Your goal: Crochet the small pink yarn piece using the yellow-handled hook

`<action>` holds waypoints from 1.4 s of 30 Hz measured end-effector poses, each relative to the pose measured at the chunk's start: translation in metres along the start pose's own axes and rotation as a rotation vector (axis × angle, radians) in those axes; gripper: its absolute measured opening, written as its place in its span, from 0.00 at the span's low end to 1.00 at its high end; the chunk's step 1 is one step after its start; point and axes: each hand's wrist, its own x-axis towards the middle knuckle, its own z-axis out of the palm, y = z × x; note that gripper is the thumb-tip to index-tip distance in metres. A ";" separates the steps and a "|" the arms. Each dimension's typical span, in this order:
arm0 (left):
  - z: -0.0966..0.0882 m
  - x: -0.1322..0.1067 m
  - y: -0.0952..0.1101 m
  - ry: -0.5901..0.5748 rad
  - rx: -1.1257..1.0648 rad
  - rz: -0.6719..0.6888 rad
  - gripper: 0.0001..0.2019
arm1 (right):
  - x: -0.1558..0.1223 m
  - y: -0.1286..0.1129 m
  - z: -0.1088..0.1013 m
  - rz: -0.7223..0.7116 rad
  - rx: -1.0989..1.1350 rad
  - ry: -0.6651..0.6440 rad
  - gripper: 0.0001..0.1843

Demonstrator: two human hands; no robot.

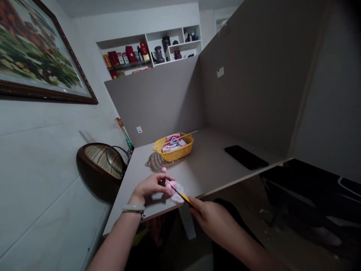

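Observation:
My left hand (153, 185) pinches a pink fluffy ball (170, 188) between thumb and fingers, near the front edge of the table. A whitish-pink, loose, wispy bundle (178, 194) lies beneath and beside it. Gripped in my right hand (207, 215) is a slim tool (184, 197) with a yellow-and-black handle; its thin dark tip reaches the pink ball. Whether that tip is one blade or two I cannot tell. A smaller pink ball (164, 170) rests on the table just beyond my left hand.
A yellow basket (177, 153) with printed packets and a thin stick across it stands farther back. At the right lies a flat black object (246, 157). Grey panels (158, 105) border the table (203, 169). A brown woven-topped seat (100, 165) is at the left.

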 end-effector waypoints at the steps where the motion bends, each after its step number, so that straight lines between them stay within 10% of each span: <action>1: 0.000 -0.001 0.000 0.000 -0.013 -0.007 0.28 | 0.006 -0.004 0.001 -0.001 -0.011 0.011 0.20; 42: 0.001 -0.002 0.003 -0.003 0.017 0.019 0.27 | 0.001 -0.004 -0.007 -0.008 0.036 -0.009 0.20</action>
